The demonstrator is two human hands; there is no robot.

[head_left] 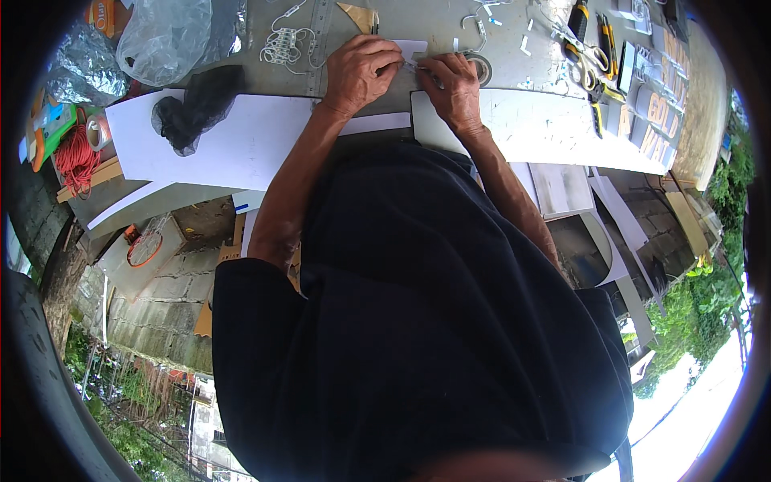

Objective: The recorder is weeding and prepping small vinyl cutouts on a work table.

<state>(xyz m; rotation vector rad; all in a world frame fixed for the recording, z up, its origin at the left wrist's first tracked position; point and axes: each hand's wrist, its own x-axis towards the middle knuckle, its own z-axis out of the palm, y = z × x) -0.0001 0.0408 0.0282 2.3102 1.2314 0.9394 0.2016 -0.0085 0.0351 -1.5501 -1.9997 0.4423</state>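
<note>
My left hand [361,74] has its fingers curled together at a small pale piece [409,66], too small to name, over the grey work surface. My right hand [450,88] pinches at the other side of that piece, its fingers bent. Behind them lies a small white sheet [408,46]. A roll of tape [483,67] sits partly under my right hand. To the left, a coiled string of small white LED modules [281,48] lies beside a metal ruler [316,28]. A tan triangular scrap [359,18] is just beyond my left hand.
Long white boards [538,120] span the near edge, with a black plastic bag [205,104] on the left one. Scissors [586,56], cutters [608,48] and letter cutouts [658,96] sit right. Clear bags [157,44] and a red cord coil [76,161] sit left.
</note>
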